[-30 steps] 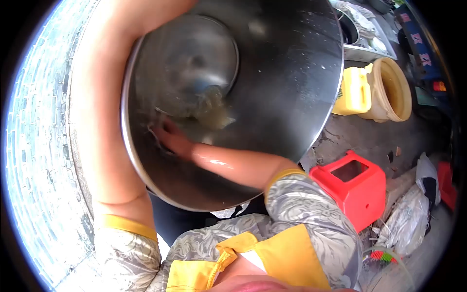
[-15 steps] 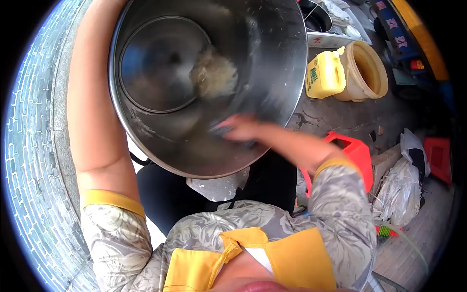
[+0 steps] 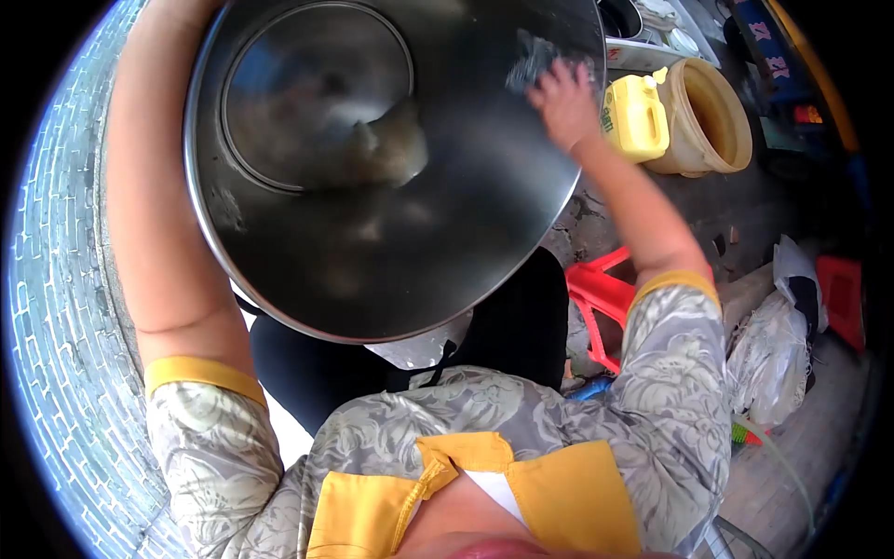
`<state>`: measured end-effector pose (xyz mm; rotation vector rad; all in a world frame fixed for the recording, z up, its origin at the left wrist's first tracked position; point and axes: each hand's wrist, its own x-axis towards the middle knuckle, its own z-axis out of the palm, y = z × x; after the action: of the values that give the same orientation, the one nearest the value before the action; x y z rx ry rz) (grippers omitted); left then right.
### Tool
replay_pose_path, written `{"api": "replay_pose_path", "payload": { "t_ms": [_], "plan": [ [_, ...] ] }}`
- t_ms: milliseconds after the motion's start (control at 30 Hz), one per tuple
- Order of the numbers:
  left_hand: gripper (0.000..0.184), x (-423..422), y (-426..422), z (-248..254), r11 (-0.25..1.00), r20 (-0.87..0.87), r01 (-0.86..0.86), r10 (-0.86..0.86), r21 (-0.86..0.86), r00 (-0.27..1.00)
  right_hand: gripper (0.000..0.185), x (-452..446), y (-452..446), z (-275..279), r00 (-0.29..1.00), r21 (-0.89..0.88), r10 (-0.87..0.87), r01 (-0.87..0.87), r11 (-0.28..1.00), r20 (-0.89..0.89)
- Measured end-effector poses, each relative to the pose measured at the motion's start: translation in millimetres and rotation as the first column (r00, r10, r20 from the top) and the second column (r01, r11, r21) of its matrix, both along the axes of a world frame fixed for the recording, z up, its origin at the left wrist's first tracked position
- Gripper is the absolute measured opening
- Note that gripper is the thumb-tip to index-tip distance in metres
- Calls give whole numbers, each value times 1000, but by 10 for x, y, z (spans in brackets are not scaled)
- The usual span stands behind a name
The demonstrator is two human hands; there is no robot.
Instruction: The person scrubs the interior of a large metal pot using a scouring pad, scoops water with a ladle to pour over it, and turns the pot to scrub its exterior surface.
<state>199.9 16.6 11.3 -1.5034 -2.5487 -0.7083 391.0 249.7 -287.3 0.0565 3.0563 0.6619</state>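
Observation:
A large metal pot (image 3: pixel 372 270) is tilted toward me over my lap, its round bottom at the upper left. My right hand (image 3: pixel 564 101) is inside near the right rim, fingers spread over a grey scouring pad (image 3: pixel 535 61) that is pressed to the wall. Cloudy water (image 3: pixel 396 144) lies beside the pot's bottom. Along the pot's left side runs my left arm; the hand itself is cut off at the top edge of the view.
Right of the pot stand a yellow jug (image 3: pixel 635 117) and a beige bucket (image 3: pixel 708 116). A white tray (image 3: pixel 647 56) is behind them. A red plastic stool (image 3: pixel 601 293) is under my right arm, with plastic bags (image 3: pixel 771 354) farther right. A brick surface (image 3: pixel 56 279) fills the left.
My right hand with the pad has swept from the pot's lower left wall to its upper right wall. The pot has shifted left and up in view.

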Motion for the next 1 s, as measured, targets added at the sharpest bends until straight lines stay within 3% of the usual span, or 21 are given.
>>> {"api": "replay_pose_path", "payload": {
  "t_ms": [33, 67, 100, 133, 167, 200, 233, 267, 333, 367, 400, 433, 467, 533, 633, 700, 833, 867, 933, 967, 1000],
  "plan": [
    [34, 67, -19, -10, 1000, -4, 8, -8, -2, 1000, 40, 55, -260, -88, 990, -50, -111, 116, 992, 83],
    [34, 145, -49, -8, 1000, 4, 17, -17, -3, 1000, 43, 48, -753, -219, 873, -253, -131, 276, 927, 470],
    [35, 134, -66, -17, 999, 65, -24, 25, -25, 998, 45, 183, -1356, -496, 881, -644, 87, 268, 717, 464],
    [35, 123, -83, -24, 997, 123, -65, 70, -50, 990, 45, 172, -2022, -541, 937, -951, 223, 221, 217, 269],
    [34, 126, -107, -103, 999, 80, -34, 32, 22, 996, 51, 47, -2756, -469, 985, -995, 162, 75, -70, 63],
    [34, 110, -139, -136, 999, 62, -24, 21, 44, 998, 55, -345, -3400, 402, 987, -684, -147, -152, -713, -66],
    [34, 82, -162, -182, 998, 44, -14, 11, 65, 999, 57, -383, -3440, 364, 984, -668, -146, -175, -723, -100],
    [32, 52, -169, -143, 997, 257, 18, -38, 80, 966, 55, -533, -3396, 761, 972, -576, -218, -227, -785, -85],
    [31, -10, -162, -183, 994, 454, 48, -90, 103, 886, 53, -650, -3414, 612, 956, -619, -248, -290, -730, -155],
    [31, -8, -175, -258, 987, 357, 43, -97, 156, 929, 54, -597, -3110, 139, 997, -830, 81, 60, -554, 18],
    [30, 2, -187, -261, 982, 307, 43, -99, 182, 947, 55, -553, -2835, -486, 903, -905, 335, 356, -233, 268],
    [30, 11, -199, -269, 977, 256, 43, -97, 208, 962, 53, -454, -2916, -852, 971, -986, 168, 167, 26, 169],
    [31, 114, -225, -221, 980, 343, -6, -64, 199, 937, 42, -507, -2278, -779, 886, -809, 237, 218, 545, 399],
    [31, 240, -248, -203, 981, 416, -65, -16, 181, 909, 33, -923, -1150, -1233, 909, -280, 15, 112, 953, 417],
    [31, 253, -306, -309, 975, 433, -63, -37, 213, 901, 33, -1805, -153, -1215, 983, 11, 86, -89, 996, 160],
    [31, 225, -317, -387, 974, 438, -58, -46, 221, 898, 34, -2044, -200, -1352, 990, 4, 87, -88, 996, 108],
    [31, 204, -374, -445, 969, 453, -62, -54, 239, 890, 41, -1858, -905, -2108, 956, -180, -53, 109, 978, 289],
    [31, 191, -388, -449, 969, 456, -63, -56, 241, 888, 51, -1804, -1284, -2116, 887, -284, -92, 241, 928, 452],
    [31, 161, -409, -451, 966, 463, -64, -61, 250, 884, 52, -1647, -2185, -2190, 871, -478, -123, 372, 796, 475],
    [31, 157, -410, -439, 965, 463, -61, -66, 254, 884, 51, -1709, -2695, -2237, 894, -662, -55, 370, 652, 446],
    [31, 149, -408, -431, 964, 460, -60, -69, 259, 885, 49, -1988, -3266, -2241, 954, -906, 7, 282, 317, 300]
  ]
}}
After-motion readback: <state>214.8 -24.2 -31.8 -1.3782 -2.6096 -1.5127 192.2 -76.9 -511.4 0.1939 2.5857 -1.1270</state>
